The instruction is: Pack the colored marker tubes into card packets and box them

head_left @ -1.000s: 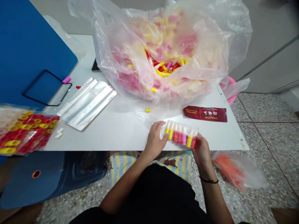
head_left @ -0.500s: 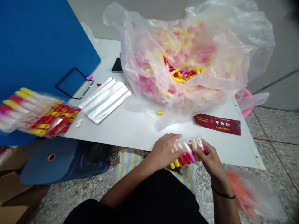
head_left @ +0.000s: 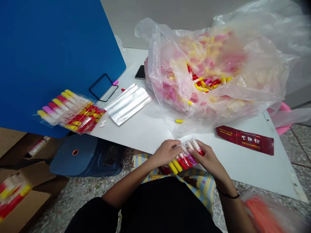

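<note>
Okay, a white folding table [head_left: 145, 137] fills the middle of the view, with a big blue board [head_left: 55, 61] standing up at far left and a clear plastic bag [head_left: 165, 42] slumped on the far right, heaped with red, yellow and pink plastic tubes. Near left, a cardboard box [head_left: 24, 200] and a navy bag [head_left: 85, 158] sit on the speckled floor, and an orange-filled plastic bag [head_left: 262, 215] lies near right. On the table are packed sleeves of tubes [head_left: 73, 113] at left, a ribbed foil sheet [head_left: 128, 103], a phone [head_left: 140, 72], a thin black frame [head_left: 103, 87] and a dark red card [head_left: 245, 140]. A loose yellow cap [head_left: 179, 121] lies just off the bag. Both hands are close together, clamped on a clear sleeve of tubes [head_left: 184, 157], held just past the near table edge above the person's lap: left hand [head_left: 165, 153] on one end, right hand [head_left: 206, 158] on the other. Risk: a loose grip or tilt could drop tubes to the floor, and bumping the bag could spill more or roll the cap off.
</note>
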Available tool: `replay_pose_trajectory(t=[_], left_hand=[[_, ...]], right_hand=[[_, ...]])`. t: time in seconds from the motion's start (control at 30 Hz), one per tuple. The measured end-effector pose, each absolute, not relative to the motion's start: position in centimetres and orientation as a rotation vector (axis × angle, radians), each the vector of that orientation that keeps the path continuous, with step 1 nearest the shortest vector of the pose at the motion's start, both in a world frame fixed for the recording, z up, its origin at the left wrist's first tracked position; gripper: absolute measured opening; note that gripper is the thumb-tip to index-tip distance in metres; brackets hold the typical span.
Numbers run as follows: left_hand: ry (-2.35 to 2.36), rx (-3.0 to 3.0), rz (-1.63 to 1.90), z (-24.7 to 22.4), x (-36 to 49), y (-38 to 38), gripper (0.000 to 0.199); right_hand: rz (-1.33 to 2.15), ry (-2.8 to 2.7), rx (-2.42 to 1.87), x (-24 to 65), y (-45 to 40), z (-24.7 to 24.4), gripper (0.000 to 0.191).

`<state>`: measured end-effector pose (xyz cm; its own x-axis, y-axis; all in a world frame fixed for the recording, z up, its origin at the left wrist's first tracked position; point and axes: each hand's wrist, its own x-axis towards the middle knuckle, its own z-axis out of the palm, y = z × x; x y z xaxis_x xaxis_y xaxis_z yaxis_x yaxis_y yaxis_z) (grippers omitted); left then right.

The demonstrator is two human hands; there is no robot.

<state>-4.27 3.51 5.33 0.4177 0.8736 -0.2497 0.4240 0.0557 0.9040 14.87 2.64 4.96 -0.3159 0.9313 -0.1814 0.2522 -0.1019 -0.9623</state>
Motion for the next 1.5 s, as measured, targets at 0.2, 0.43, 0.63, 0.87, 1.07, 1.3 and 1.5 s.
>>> replay_pose_trajectory(t=[0.2,0.43,0.63,0.87,1.07,1.3,1.5], left_hand=[[1.203,1.621,0.493,5.5,-4.8,4.4,0.033],[1.055,1.482,0.365,5.4,-5.9,5.2,0.025],[1.020,1.510,0.357,5.0,-5.4,5.2,0.029],[0.960,1.469,0.385,4.6,-5.5,5.1,0.021],[1.080,1.498,0.443,3.7,-5.3,4.9,0.025],[1.054,1.454,0.372,4.2,-7.4,4.7,0.037],[1.003,1.402,0.444,4.3,-6.7,3.1,0.040]], right_hand=[[1.583,-1.319,-1.282,15.0,3.0,3.2,0.029],[1.601,-1.150,-1.258,15.8,2.9,1.9,0.029],[1.641,-1.163,-1.274,15.3,2.4,2.0,0.028],[1.736,-1.037,-1.211,15.5,2.4,1.6,0.027],[1.785,-1.089,-1.221,15.4,2.6,1.4,0.028],[1.853,-1.116,-1.197,15.0,2.7,1.8,0.027],[1.714,-1.569,-1.191,13.2,2.9,2.6,0.028]])
